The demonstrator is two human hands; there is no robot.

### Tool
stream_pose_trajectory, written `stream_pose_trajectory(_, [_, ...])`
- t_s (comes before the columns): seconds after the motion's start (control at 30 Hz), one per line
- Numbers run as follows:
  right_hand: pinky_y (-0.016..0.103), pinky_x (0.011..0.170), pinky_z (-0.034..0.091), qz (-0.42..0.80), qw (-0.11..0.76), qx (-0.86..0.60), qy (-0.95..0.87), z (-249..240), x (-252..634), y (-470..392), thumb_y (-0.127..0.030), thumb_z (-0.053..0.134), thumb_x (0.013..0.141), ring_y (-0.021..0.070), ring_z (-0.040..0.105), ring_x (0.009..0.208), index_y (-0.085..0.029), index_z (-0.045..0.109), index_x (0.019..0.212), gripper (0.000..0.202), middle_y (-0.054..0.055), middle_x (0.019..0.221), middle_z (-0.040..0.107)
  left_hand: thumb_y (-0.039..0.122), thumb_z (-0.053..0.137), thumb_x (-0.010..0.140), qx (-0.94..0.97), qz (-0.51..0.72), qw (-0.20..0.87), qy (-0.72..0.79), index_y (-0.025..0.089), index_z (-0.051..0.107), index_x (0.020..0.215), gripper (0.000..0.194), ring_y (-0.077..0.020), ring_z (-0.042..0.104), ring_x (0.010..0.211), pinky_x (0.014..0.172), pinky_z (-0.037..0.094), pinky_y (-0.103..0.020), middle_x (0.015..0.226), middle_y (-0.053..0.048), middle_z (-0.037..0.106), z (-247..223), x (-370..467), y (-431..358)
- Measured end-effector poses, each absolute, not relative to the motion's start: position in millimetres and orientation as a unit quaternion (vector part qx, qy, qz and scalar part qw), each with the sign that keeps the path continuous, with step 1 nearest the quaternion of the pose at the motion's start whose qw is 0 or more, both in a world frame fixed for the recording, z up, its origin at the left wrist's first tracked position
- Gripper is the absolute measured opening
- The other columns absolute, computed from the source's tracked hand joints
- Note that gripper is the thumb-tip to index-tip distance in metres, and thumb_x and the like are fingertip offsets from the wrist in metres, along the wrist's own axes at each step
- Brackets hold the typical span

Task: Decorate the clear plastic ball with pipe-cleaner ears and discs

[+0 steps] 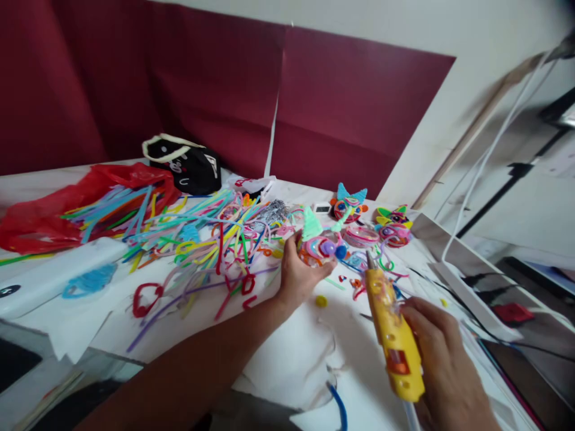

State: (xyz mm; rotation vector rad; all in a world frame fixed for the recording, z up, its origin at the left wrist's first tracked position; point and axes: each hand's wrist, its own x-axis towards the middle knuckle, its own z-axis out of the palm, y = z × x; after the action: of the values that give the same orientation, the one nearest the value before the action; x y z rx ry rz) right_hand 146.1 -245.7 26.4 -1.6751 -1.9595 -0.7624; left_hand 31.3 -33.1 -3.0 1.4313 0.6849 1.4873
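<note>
Near the middle of the table, my left hand (300, 272) is closed around a colorful craft figure (318, 246) with a mint-green pointed ear, pink rings, and purple and blue pompoms. To its right, my right hand (442, 359) grips a yellow glue gun (393, 335) by its body. The gun's metal nozzle points up and away, a little right of the craft figure and apart from it. A glue stick sticks out of the gun's lower end. Some of the right fingers are hidden behind the gun.
Piled pipe cleaners (202, 233) and a red plastic bag (27, 218) cover the left. A black bag (193, 170) stands behind. Finished-looking figures, one with blue ears (348, 206), sit at the back right. A yellow pompom (321, 301) lies in front; a power strip (476, 299) is at the right.
</note>
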Motion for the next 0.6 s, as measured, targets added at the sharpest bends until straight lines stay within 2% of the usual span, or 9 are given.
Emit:
stream_pose_trajectory(0.1, [0.043,0.083,0.055,-0.208,0.202,-0.657,-0.696,21,165,-261,-0.011,0.044,0.084,0.0309,0.053,0.115,-0.017,0.039,0.136,0.053,0.018,0.128,0.046,0.025,0.087,0.054,0.575,0.598,0.496,0.258,0.018,0.050,0.119,0.076,-0.0253,0.065,0.109,0.095,0.052,-0.038,0.118,-0.011,0.065,3,29,-30])
stream_pose_trajectory(0.3, [0.035,0.073,0.058,-0.115,0.149,-0.686,-0.703,7,187,-268,-0.011,0.050,0.087,0.0208,0.066,0.091,-0.020,0.052,0.125,0.039,0.014,0.119,0.055,0.025,0.087,0.053,0.567,0.589,0.523,0.240,0.017,0.050,0.107,0.066,-0.0212,0.068,0.097,0.091,0.054,-0.035,0.107,-0.006,0.067,14,27,-32])
stream_pose_trajectory(0.43, [0.035,0.079,0.058,-0.080,0.156,-0.689,-0.704,3,184,-255,-0.006,0.052,0.083,0.0210,0.066,0.096,-0.021,0.057,0.121,0.042,0.011,0.115,0.059,0.027,0.087,0.051,0.562,0.581,0.536,0.243,0.019,0.050,0.100,0.062,-0.0192,0.068,0.088,0.085,0.055,-0.034,0.097,-0.002,0.068,18,28,-38])
stream_pose_trajectory(0.6, [0.035,0.078,0.059,-0.037,0.149,-0.675,-0.722,2,178,-238,-0.004,0.053,0.080,0.0209,0.067,0.094,-0.016,0.060,0.118,0.041,0.013,0.115,0.060,0.026,0.086,0.051,0.564,0.568,0.557,0.220,0.019,0.051,0.097,0.059,-0.0203,0.069,0.089,0.084,0.056,-0.034,0.096,-0.002,0.069,21,28,-41])
